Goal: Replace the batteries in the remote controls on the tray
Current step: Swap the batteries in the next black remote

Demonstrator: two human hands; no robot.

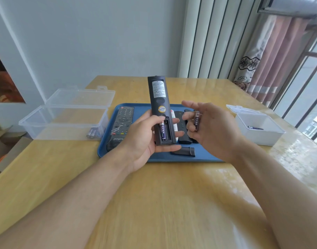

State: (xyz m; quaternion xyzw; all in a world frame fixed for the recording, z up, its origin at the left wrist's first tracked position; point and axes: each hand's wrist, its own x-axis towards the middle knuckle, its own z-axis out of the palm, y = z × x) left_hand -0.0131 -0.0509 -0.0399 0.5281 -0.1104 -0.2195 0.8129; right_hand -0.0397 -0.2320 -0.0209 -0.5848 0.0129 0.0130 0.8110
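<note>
Left hand (145, 139): grips a black remote (160, 108) upright above the tray, back side facing the camera, cover off.
Battery bay: one purple battery (162, 131) sits in the left slot; the right slot is bare.
Right hand (208, 126): pinches a second purple battery (197, 121) between thumb and fingers, just right of the remote.
Writing: white printed label and round yellow sticker on the remote's back, text too small to read.
Tray (172, 158): blue; holds a grey remote (120, 126) marked "THTF", further dark remotes partly hidden, and one loose battery cover (183, 151).
Clear box (64, 121): left, lid open, several batteries in one corner.
White box (258, 128): right, open, one battery inside.
</note>
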